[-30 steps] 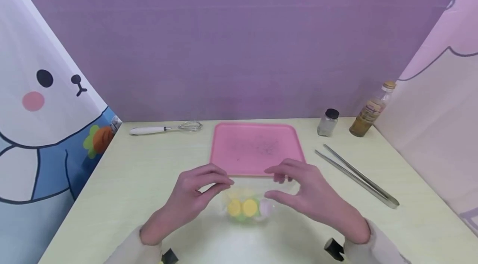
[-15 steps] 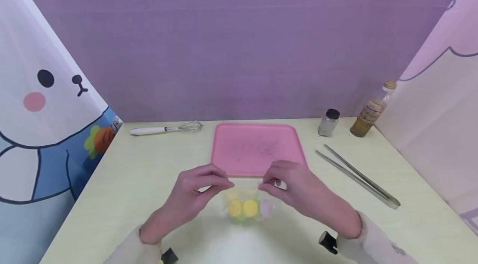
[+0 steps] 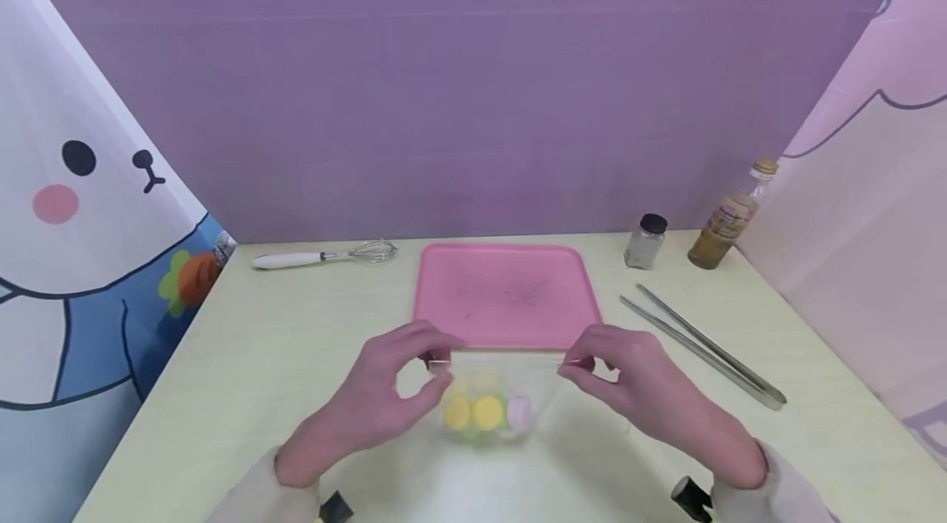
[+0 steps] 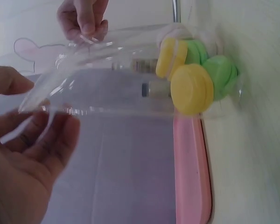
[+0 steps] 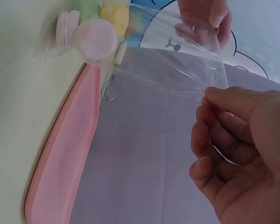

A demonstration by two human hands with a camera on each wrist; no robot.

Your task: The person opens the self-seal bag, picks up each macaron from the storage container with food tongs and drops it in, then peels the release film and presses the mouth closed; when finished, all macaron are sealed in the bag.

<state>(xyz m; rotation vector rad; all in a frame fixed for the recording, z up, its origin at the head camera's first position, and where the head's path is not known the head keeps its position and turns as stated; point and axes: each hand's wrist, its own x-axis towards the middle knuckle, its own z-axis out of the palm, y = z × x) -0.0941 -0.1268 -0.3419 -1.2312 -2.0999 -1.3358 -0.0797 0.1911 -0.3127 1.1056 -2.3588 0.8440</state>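
A clear plastic bag (image 4: 116, 79) stands upright over the table, with yellow macarons (image 3: 487, 413), green macarons (image 4: 220, 77) and a pale pink macaron (image 5: 96, 42) at its bottom. My right hand (image 3: 629, 367) pinches the bag's top corner at the right between thumb and index finger; its other fingers are loosely bent in the right wrist view. At the opposite top corner is my left hand (image 3: 395, 383). Its thumb (image 4: 14, 80) stands apart from the bent fingers, and the bag's rim lies in the gap, against the fingers.
Behind the bag lies a pink tray (image 3: 506, 293) with small dark marks. A whisk (image 3: 325, 255) lies at the back left. Metal tongs (image 3: 703, 346) lie on the right; beyond them stand a black-lidded jar (image 3: 645, 242) and a corked bottle (image 3: 732, 215).
My right hand closes on the bag's rim, then moves right, and the bag's top spreads wider. My left thumb and fingers, together half a second ago, are now apart.
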